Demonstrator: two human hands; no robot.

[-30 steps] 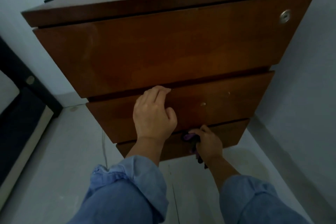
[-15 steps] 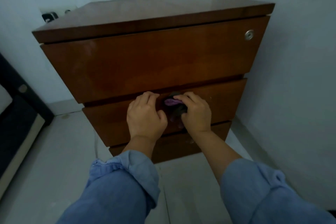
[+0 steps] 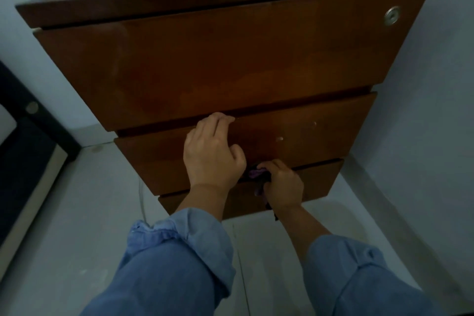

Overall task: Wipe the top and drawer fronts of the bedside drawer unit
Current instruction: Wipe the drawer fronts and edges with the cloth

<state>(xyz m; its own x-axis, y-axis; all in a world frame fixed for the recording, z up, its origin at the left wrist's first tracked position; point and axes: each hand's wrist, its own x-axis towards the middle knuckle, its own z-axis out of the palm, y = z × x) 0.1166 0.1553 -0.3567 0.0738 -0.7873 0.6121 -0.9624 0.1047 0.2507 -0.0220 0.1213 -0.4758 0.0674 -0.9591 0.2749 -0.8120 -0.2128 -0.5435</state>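
A brown wooden bedside drawer unit [image 3: 230, 67] with three drawer fronts fills the view. My left hand [image 3: 211, 154] rests on the middle drawer front [image 3: 307, 133], fingertips hooked at its top edge. My right hand [image 3: 280, 185] grips a crumpled purple cloth [image 3: 256, 174] against the seam between the middle drawer and the bottom drawer front [image 3: 318, 182]. Most of the cloth is hidden behind both hands. A round metal lock [image 3: 392, 15] sits at the top drawer's right end.
A white wall [image 3: 423, 123] stands close on the right of the unit. A dark bed frame [image 3: 28, 133] edges the left side. Pale floor tiles [image 3: 84, 213] lie in front. A thin cable [image 3: 142, 202] runs down by the unit's lower left.
My right hand has moved the cloth down from the middle drawer front to the bottom drawer's top edge. The view has tilted down and closer. My left hand stays on the middle drawer.
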